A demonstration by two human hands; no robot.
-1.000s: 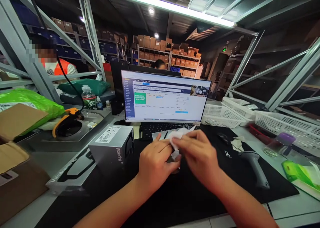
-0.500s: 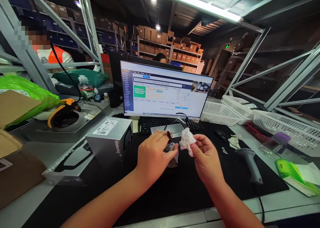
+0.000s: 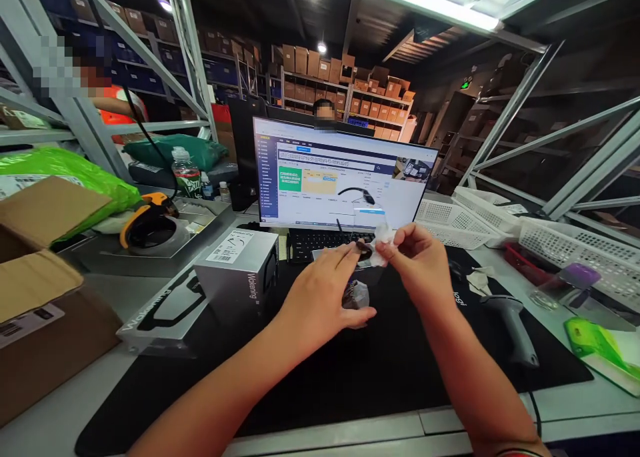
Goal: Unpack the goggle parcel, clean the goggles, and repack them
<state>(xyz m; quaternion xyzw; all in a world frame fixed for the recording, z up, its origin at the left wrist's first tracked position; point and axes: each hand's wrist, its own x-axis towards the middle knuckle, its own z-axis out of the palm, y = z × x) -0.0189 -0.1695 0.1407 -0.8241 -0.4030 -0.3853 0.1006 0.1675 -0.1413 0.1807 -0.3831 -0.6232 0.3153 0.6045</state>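
Both of my hands are raised over the black desk mat (image 3: 320,383) in front of the monitor (image 3: 345,177). My left hand (image 3: 320,300) is closed on a small dark item in a clear wrapper (image 3: 355,295), with a thin black cable (image 3: 356,193) curving up from it. My right hand (image 3: 423,260) pinches a crumpled white wipe (image 3: 383,243) against the top of that item. A grey product box (image 3: 239,273) stands just left of my left hand.
A keyboard (image 3: 320,242) lies under the monitor. A handheld scanner (image 3: 513,323) rests on the mat at right, near white perforated baskets (image 3: 575,253) and a green packet (image 3: 595,343). Cardboard boxes (image 3: 40,290) sit at left. Two other people are behind the racks.
My hands have lifted and moved away from me toward the monitor. The right hand has brought the wipe back against the item, and the cable now arcs higher in front of the screen.
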